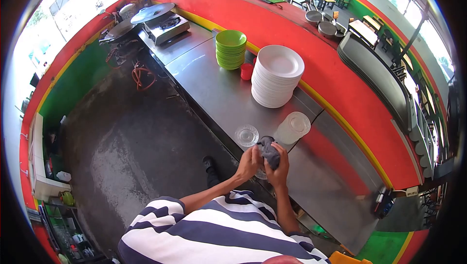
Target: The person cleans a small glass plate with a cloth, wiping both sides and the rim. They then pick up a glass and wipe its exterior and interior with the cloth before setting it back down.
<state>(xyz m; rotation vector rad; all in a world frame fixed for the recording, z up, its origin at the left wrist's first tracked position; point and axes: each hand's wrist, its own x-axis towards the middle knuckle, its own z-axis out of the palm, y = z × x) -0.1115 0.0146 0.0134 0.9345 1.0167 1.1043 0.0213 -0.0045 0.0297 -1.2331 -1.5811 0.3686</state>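
Over the steel counter's near edge, my right hand [278, 169] is closed around a bunched dark grey cloth [269, 152]. My left hand [248, 163] is closed just left of the cloth, its fingertips meeting the cloth's edge; what they grip is hard to see. Part of a clear glass dish [261, 173] shows below and between the hands. Just beyond my left hand, a clear glass saucer [246, 135] lies on the counter. A stack of clear saucers [295, 127] stands to its right, beyond the cloth.
Farther along the steel counter [199, 81] stand a tall stack of white plates [277, 77], a red cup [246, 71] and stacked green bowls [230, 50]. A portable stove [167, 28] sits at the far end. A red wall [335, 79] borders the counter, with pans [327, 28] and trays [372, 77] on it.
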